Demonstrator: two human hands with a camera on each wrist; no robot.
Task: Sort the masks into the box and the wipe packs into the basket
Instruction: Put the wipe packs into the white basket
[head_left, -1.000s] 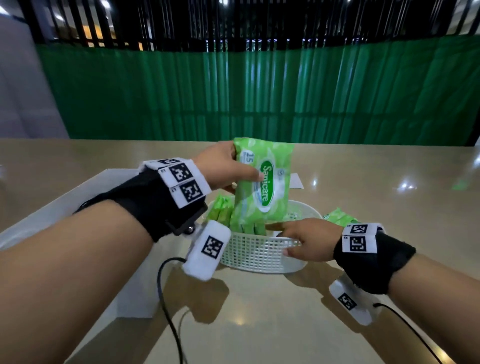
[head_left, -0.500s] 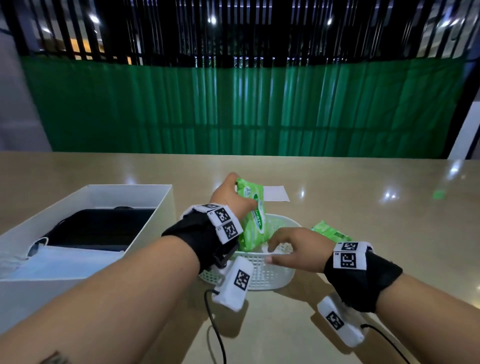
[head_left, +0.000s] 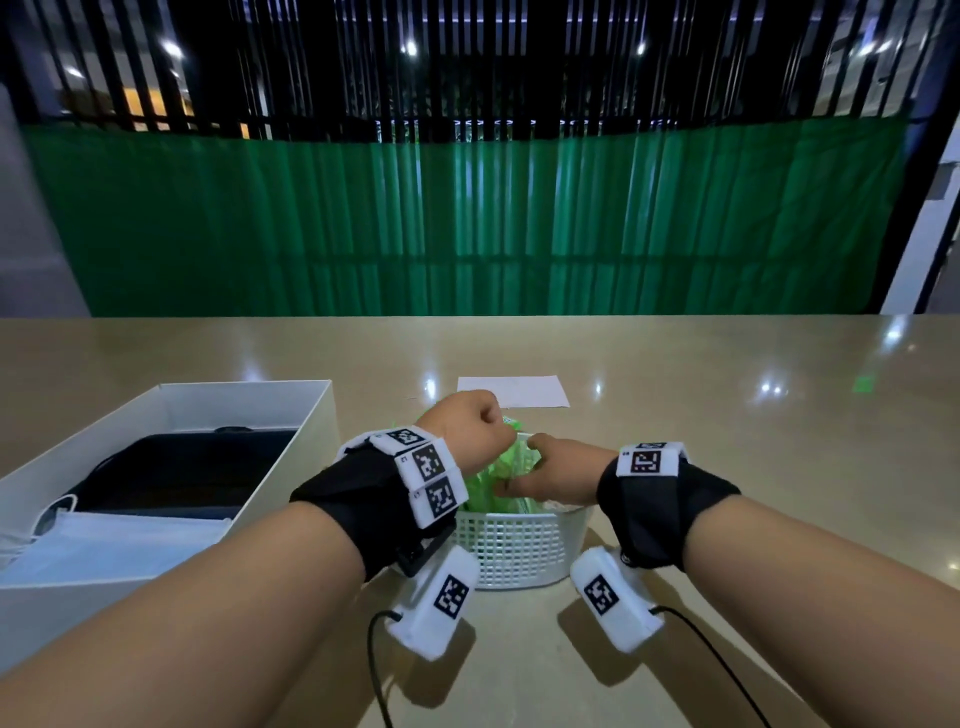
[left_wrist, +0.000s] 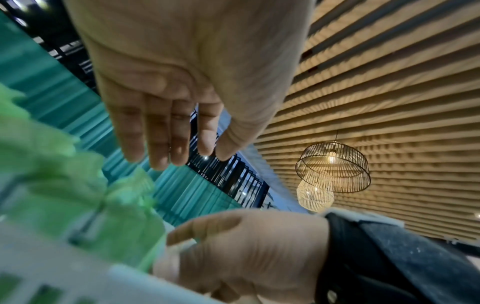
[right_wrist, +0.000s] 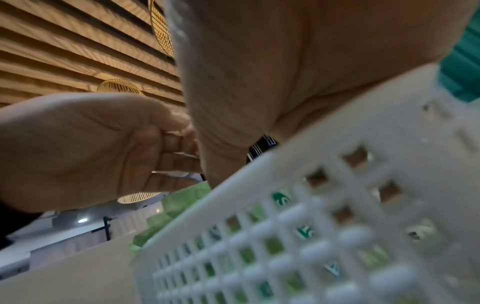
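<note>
Showing hanging lamps (left_wrist: 333, 166): wrist views only; box (head_left: 171, 410): head view only.

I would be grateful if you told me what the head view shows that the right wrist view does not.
Only the head view shows the white box holding masks, left of the basket, and a white paper beyond. Only the right wrist view shows wipe packs through the basket's lattice, and the slatted ceiling. Both show the left hand, the right hand and the basket.
</note>
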